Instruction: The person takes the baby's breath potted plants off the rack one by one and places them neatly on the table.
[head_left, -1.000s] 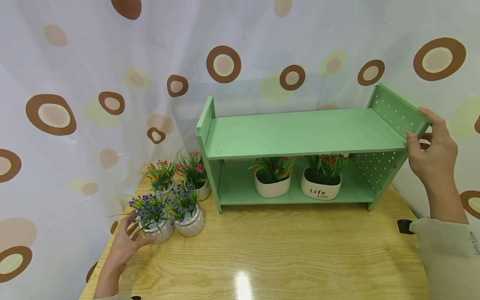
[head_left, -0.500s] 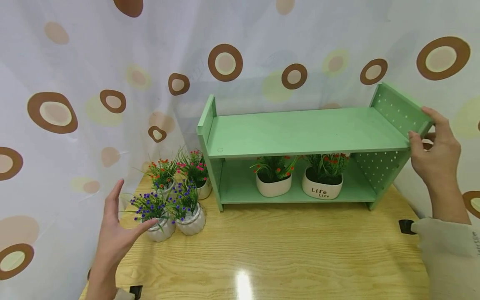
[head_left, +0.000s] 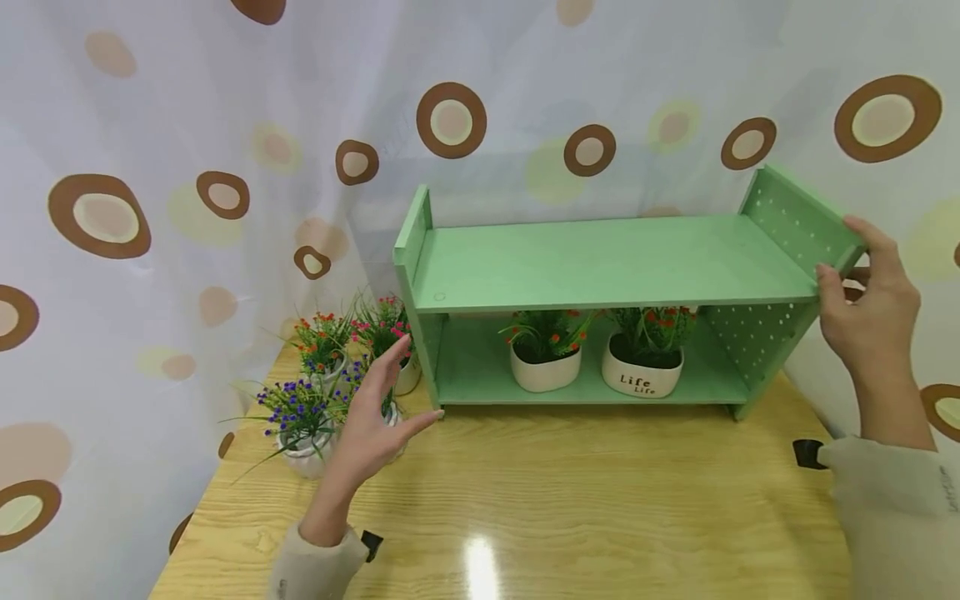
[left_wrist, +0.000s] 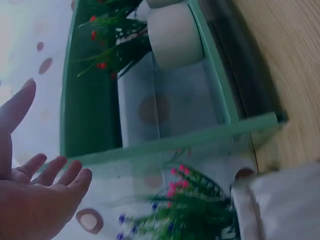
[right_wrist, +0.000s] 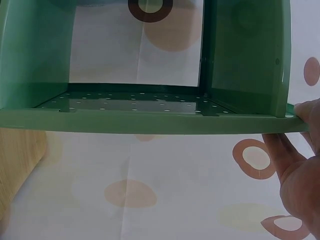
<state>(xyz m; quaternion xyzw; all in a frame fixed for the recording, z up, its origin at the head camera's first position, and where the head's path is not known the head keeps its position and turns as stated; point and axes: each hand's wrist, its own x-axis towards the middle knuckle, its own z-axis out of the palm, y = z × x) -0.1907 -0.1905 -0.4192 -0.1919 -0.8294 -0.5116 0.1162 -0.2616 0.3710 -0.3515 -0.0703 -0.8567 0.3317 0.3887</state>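
A green two-tier shelf [head_left: 615, 262] stands on the wooden table. My right hand [head_left: 873, 304] grips the upper front corner of its right side panel, thumb on one face and fingers on the other, as the right wrist view confirms. My left hand [head_left: 366, 429] is held in the air with thumb and fingers spread, holding nothing, just left of the shelf's left panel [head_left: 423, 333]. Behind it, a purple-flowered plant in a white pot is mostly hidden. Another purple-flowered plant [head_left: 303, 425] stands farther left. In the left wrist view, the hand [left_wrist: 40, 195] is beside the shelf's edge.
On the lower tier sit two cream pots, a plain one [head_left: 545, 371] and one lettered "Life" [head_left: 642, 371], both with red flowers. Left of the shelf are an orange-flowered plant [head_left: 324, 342] and a pink-flowered one [head_left: 382, 325]. A patterned curtain [head_left: 517, 75] hangs behind.
My left hand has let go of the leftmost purple-flowered pot, opened, and moved right toward the shelf's left panel. My right hand keeps its grip on the shelf.
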